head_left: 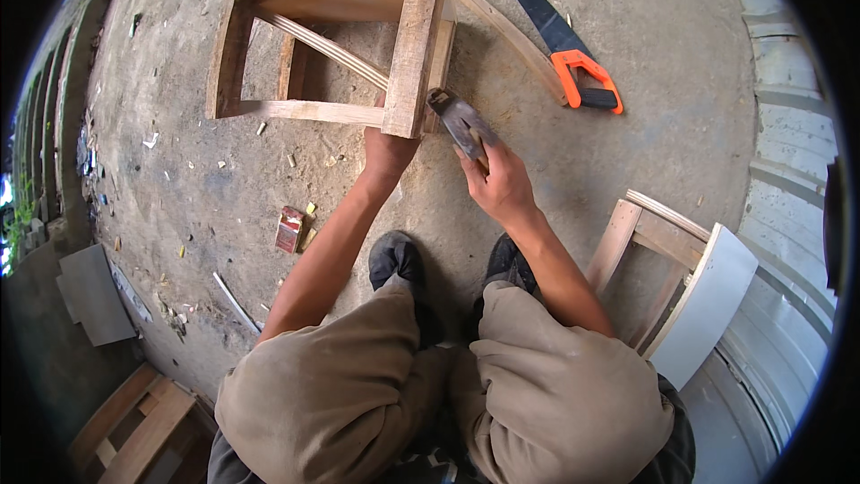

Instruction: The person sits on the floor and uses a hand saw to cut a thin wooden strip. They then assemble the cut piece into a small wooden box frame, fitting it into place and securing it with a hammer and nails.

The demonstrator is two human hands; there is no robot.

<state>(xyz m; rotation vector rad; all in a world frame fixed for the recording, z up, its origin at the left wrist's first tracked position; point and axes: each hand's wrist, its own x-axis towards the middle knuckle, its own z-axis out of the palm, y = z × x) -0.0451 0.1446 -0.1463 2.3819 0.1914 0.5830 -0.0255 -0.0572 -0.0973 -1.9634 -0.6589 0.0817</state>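
An open wooden frame [414, 49], boxy with a slanted slat inside, stands on the concrete ahead of me. My left hand [389, 151] grips it at the near right corner post, its fingers mostly hidden behind the wood. My right hand [498, 177] is closed around a worn, dark metal hand tool [462, 122], whose exact kind I cannot make out. The tool's far end is right beside the frame's corner post; whether they touch is unclear.
A handsaw [582, 81] with an orange handle lies at the far right, by a curved wooden strip [515, 40]. A small red box [289, 229] sits left of my feet. Another wooden frame [663, 237] with a white panel [708, 305] leans at the right, near corrugated metal [793, 188].
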